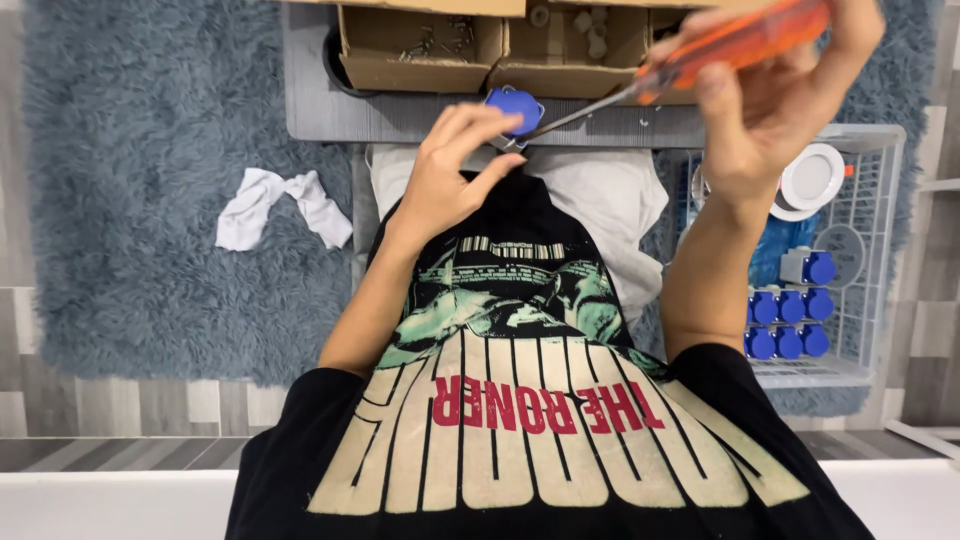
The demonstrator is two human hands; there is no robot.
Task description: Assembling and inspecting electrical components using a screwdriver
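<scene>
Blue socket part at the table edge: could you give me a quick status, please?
Left hand steadying blue socket part. Right hand gripping orange screwdriver, tip at the part. Cardboard boxes close behind, not blocking.

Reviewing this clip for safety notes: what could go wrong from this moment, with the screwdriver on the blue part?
The left hand steadies the small blue part right beside the tip of the orange-handled screwdriver held by the right hand; a slip might jab the fingers. The part sits near the edge of the grey table, so a push could knock it off onto the shaggy rug.
</scene>
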